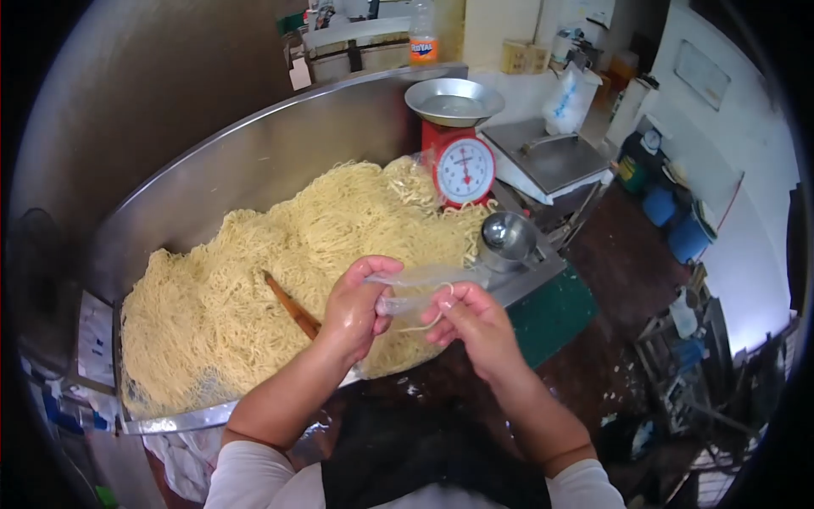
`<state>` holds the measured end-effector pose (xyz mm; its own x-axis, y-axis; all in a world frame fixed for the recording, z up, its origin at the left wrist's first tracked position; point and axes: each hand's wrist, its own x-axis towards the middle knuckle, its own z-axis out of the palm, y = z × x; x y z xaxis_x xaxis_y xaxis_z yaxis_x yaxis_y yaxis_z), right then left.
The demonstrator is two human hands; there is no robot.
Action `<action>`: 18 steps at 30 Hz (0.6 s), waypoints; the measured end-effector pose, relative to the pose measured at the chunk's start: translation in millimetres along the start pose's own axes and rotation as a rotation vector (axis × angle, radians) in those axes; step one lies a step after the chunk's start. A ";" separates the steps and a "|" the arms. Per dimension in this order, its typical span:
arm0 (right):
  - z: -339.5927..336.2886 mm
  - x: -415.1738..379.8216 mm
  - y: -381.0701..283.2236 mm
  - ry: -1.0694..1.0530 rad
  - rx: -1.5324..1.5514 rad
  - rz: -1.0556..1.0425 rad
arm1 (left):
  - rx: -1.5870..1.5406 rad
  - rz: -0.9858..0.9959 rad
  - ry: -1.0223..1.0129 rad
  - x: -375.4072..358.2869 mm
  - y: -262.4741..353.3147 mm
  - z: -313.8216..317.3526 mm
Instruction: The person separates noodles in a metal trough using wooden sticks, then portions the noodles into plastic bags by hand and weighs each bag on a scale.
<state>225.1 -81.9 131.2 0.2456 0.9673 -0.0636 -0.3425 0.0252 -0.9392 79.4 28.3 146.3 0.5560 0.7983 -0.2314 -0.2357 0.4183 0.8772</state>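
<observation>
A clear plastic bag [421,278] stretches between my two hands, above the front edge of a metal trough. My left hand [354,310] is closed on one side of the bag, its fingers curled and wet-looking. With finger and thumb together, my right hand [475,327] pinches the other side. A noodle strand [421,326] hangs at the right fingertips. Below and behind lies a large heap of pale yellow noodles [297,229]. A brown wooden stick or handle [288,304] rests on the heap, partly hidden behind my left forearm.
At the trough's right end stands a red dial scale [465,170] with a metal pan [454,103]. Nearer me is a metal pot [509,242]. A filled plastic bag [413,181] leans by the scale. Behind the metal trough wall [254,148] stands a bottle [423,38].
</observation>
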 end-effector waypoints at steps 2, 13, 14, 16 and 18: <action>-27.3 3.0 -36.2 -0.101 -0.027 0.047 | 0.047 -0.027 -0.028 9.3 -10.0 18.9; -63.2 100.2 -17.4 -0.598 0.420 -0.087 | 0.152 -0.135 -0.021 61.3 -49.3 15.0; -66.5 117.3 -1.1 -0.567 0.425 0.066 | 0.136 -0.131 -0.010 63.2 -49.2 14.2; -73.1 134.9 23.2 -0.594 -0.289 0.163 | 0.131 -0.119 0.012 64.3 -52.6 7.8; -75.1 147.2 34.8 -0.572 -1.728 -0.024 | 0.157 -0.085 0.037 69.6 -56.1 -5.1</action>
<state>317.5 42.4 63.8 -0.1980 0.9380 -0.2845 0.9663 0.1381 -0.2172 127.3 62.6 78.9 0.5381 0.7797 -0.3202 -0.0601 0.4144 0.9081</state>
